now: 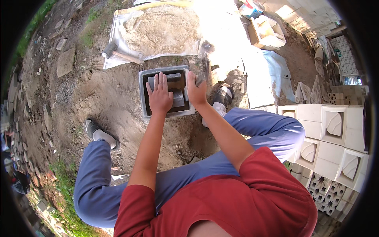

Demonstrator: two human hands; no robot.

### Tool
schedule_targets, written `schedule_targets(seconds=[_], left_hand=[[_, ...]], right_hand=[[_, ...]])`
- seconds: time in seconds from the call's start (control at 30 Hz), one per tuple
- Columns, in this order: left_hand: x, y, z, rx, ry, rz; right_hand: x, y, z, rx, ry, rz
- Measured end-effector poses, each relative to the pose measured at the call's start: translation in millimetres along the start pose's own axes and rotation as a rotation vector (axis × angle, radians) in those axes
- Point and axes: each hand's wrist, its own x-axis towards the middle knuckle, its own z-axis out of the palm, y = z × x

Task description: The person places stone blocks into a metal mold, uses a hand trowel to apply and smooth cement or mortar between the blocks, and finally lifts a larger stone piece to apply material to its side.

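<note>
A square grey mould (pixel 145 113) with a raised dark block (pixel 176 81) inside sits on the dirt between my feet. Over its left part lies my left hand (pixel 160 96), open, fingers stretched out flat against the inner block. At the mould's right rim, my right hand (pixel 196 91) is closed, its thumb pointing away from me. Something grey (pixel 200 80) shows beside its fingers, but I cannot make out what it is. Just beyond the mould, a mallet (pixel 109 50) with a dark head and wooden handle rests partly on the sheet's corner.
A pale sheet (pixel 114 61) holding a heap of sandy powder (pixel 164 29) lies beyond the mould. Farther right are an open box (pixel 254 35), a bucket (pixel 251 8) and a light blue sheet (pixel 276 71). Stacked pale patterned blocks (pixel 329 126) line my right side.
</note>
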Motion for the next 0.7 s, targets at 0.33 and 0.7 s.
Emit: schedule_targets(seconds=[0.33, 0.7], left_hand=[[-5.7, -9.7, -0.6, 0.011, 0.038, 0.013], [1.1, -1.4, 5.2, 0.004, 0.034, 0.016]], right_hand=[[12.0, -30.9, 2.6, -0.014, -0.164, 0.010], [20.0, -11.4, 4.3, -0.048, -0.187, -0.002]])
